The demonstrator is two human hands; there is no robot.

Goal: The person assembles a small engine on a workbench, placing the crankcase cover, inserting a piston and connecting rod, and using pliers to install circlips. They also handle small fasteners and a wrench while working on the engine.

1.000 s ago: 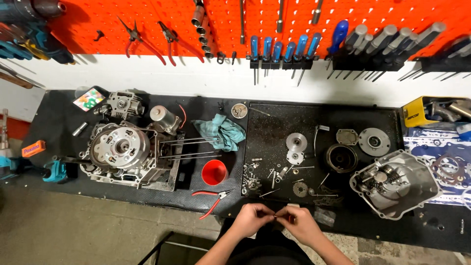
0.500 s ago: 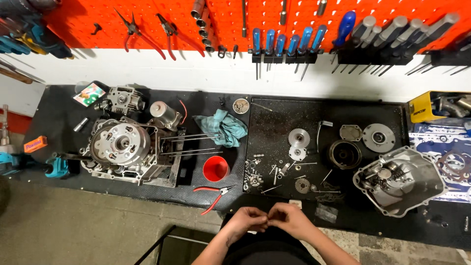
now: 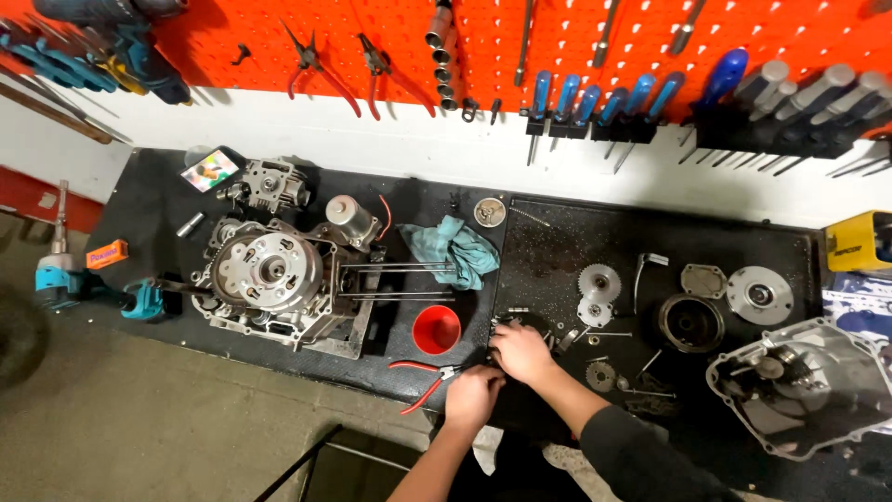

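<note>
Head view: hands (image 3: 502, 376) beside small parts (image 3: 509, 321)

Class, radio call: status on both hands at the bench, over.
Left hand beside red-handled pliers. Right hand on small loose parts; grip hidden. Red cup close by.

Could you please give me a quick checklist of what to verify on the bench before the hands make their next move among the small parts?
1. Both hands in view: ok. The left hand and right hand are at the front edge of the black mat.
2. What the hands hold: cannot tell; any part between the fingers is too small to see.
3. Red-handled pliers within reach: ok, lying just beside the left hand.
4. Red cup upright: ok, opening facing up, apart from both hands.
5. Small gears clear of the hands: ok, they lie flat on the mat beyond the right hand.
6. Engine block steady: ok, resting on the bench, untouched.
</note>
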